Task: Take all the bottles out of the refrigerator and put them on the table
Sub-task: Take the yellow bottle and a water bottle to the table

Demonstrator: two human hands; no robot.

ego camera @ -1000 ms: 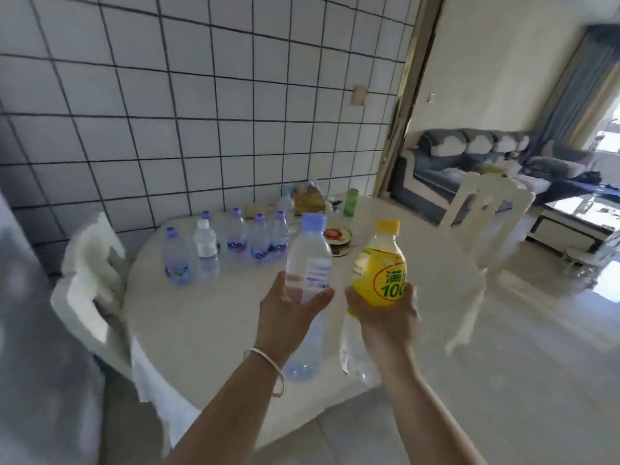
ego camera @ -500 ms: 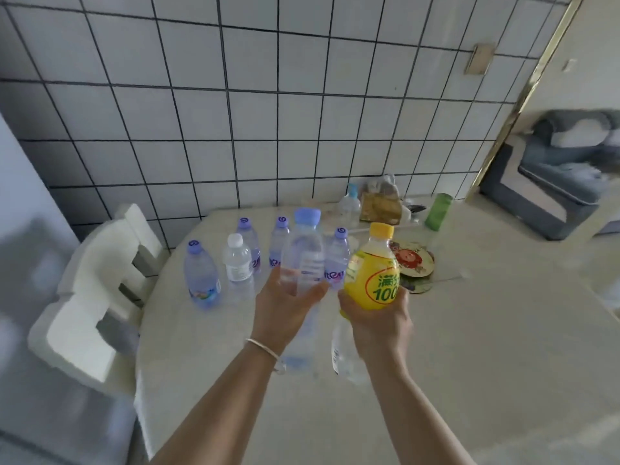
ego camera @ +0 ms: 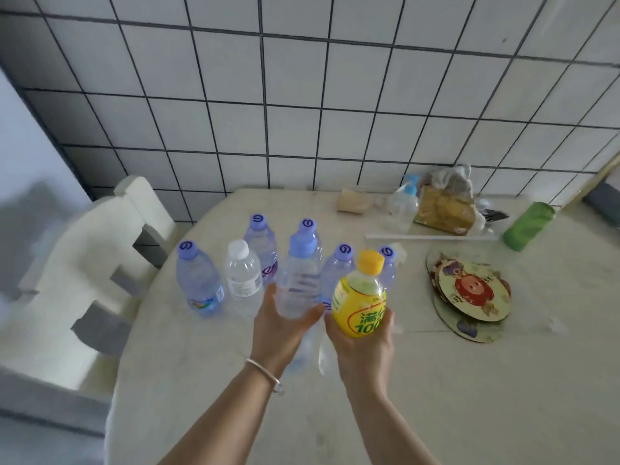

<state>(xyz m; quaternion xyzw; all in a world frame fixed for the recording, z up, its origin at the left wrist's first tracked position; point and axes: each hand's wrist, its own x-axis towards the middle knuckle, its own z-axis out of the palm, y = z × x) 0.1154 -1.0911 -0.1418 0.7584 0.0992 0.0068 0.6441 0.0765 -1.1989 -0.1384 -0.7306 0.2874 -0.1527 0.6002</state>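
My left hand [ego camera: 278, 333] grips a tall clear water bottle [ego camera: 298, 280] with a blue cap, held above the round table [ego camera: 469, 380]. My right hand [ego camera: 365, 347] grips a yellow juice bottle [ego camera: 360, 307] with an orange cap; a second clear bottle [ego camera: 323, 355] shows under that hand. Several small water bottles stand on the table just beyond my hands: one with a blue cap at the left [ego camera: 199, 283], a white-capped one [ego camera: 243, 275], and others behind [ego camera: 260, 243]. The refrigerator is out of view.
A white chair [ego camera: 100, 263] stands at the table's left edge. Round coasters [ego camera: 469, 293] lie to the right. A pump bottle [ego camera: 404, 203], a bagged item [ego camera: 446, 203], a paper cup [ego camera: 355, 199] and a green container [ego camera: 528, 224] sit by the tiled wall [ego camera: 302, 95].
I have come closer to the table and my view has tilted down. Both hands have carried their bottles forward, now just in front of the standing bottles.
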